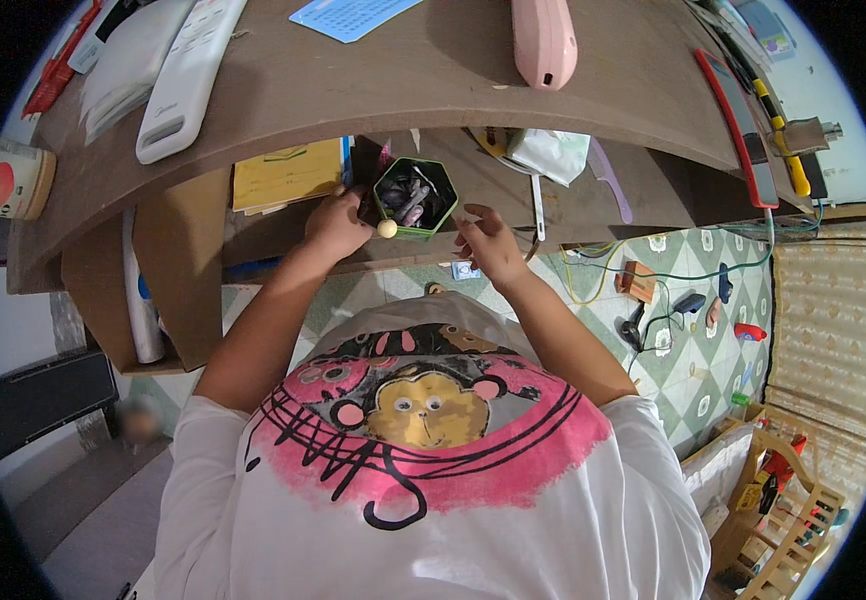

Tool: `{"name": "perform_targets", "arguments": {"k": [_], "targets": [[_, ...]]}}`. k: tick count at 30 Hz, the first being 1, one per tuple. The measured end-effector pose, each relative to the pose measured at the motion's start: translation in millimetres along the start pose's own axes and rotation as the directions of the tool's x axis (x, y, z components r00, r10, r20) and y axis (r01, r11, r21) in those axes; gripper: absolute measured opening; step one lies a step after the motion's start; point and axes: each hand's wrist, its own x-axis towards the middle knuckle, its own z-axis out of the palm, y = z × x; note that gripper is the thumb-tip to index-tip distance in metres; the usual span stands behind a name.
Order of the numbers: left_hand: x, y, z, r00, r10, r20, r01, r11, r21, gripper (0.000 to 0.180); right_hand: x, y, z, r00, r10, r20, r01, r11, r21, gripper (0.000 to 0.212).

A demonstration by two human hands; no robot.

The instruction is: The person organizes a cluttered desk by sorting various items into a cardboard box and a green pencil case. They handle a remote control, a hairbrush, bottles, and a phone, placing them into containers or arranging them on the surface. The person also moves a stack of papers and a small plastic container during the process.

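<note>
A hexagonal box with a green rim (pixel 447 222) stands in the drawer-like shelf below the desk top; small dark and grey items, too jumbled to name, lie inside. A pale round knob or ball (pixel 387 228) shows at its front left edge. My left hand (pixel 338 226) is close against the box's left side, its fingertips in shadow, so its grip cannot be made out. To the box's right, my right hand (pixel 493 242) hangs apart from the rim with bent, separated fingers and nothing visible in them.
On the shelf lie a yellow booklet (pixel 288 176), a white tissue pack (pixel 551 152) and a purple comb-like piece (pixel 610 182). Above, the desk top carries a white remote (pixel 193 75), a pink device (pixel 544 45) and a red-edged phone (pixel 738 125). Cables run along the right.
</note>
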Motion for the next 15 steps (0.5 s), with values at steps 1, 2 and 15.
{"name": "perform_targets", "arguments": {"k": [1,2,15], "targets": [[-1.3,-2.0,5.8,0.995,0.054,-0.079,-0.053,0.999,0.014,0.047,0.9,4.7,-1.0,1.000,-0.004,-0.004,0.004,1.000,-0.005,0.054],[-3.3,2.0,5.6,0.982,0.110,-0.155,-0.106,0.994,0.033,0.045,0.3,5.2,-1.9,1.000,-0.017,-0.009,0.017,1.000,-0.009,0.053],[51.1,85.7,-33.3,0.880,0.214,0.424,-0.442,0.698,0.564,0.015,-7.1,-16.8,19.7,0.997,0.049,0.060,-0.051,0.999,0.019,0.081]]}}
